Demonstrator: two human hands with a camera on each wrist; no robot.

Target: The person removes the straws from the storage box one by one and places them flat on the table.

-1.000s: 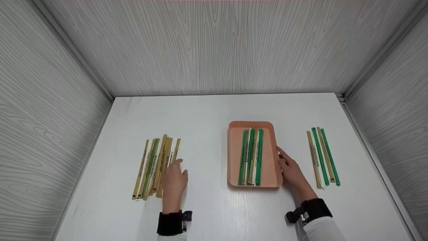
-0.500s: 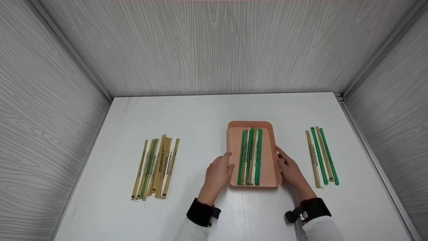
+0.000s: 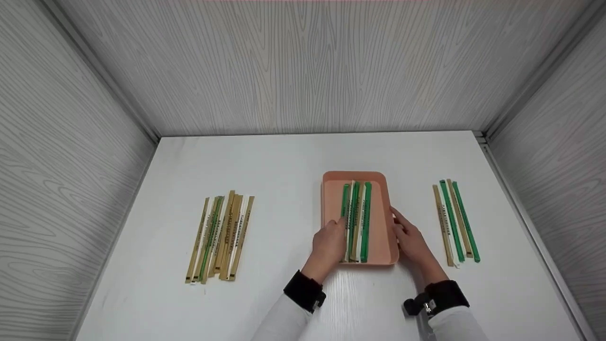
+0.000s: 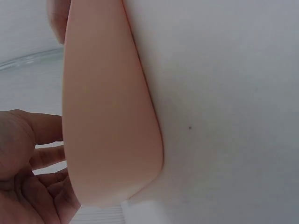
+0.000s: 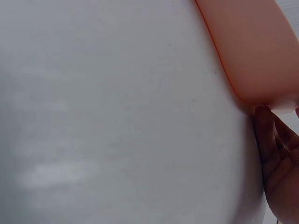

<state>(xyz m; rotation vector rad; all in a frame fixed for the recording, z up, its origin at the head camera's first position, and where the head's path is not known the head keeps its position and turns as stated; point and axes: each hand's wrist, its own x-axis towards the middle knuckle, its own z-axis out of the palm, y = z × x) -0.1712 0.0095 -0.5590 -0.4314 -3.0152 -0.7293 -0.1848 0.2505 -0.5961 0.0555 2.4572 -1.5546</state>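
A pink tray point(image 3: 384, 237) lies on the table with several paper-wrapped straws point(image 3: 366, 222), green, white and brown, side by side in it. My left hand point(image 3: 326, 244) is over the tray's left part, its fingers at the leftmost green straw point(image 3: 345, 199). In the left wrist view, part of the left hand point(image 4: 28, 158) shows behind the tray wall point(image 4: 107, 107), which hides its fingertips; whether it pinches a straw is unclear. My right hand point(image 3: 416, 244) touches the tray's right side with fairly straight fingers, also seen in the right wrist view beside the tray's lower edge point(image 5: 261, 70).
Several wrapped straws point(image 3: 220, 237), mostly brown and white with some green, lie on the white table point(image 3: 284, 180) at left. A smaller row of wrapped straws point(image 3: 454, 222) lies at right. Grey wood-grain panels point(image 3: 303, 71) stand behind and at both sides.
My left hand has moved right from the left straw pile, past the tray's left edge, to the straws in the tray. The right hand and the tray stay in place.
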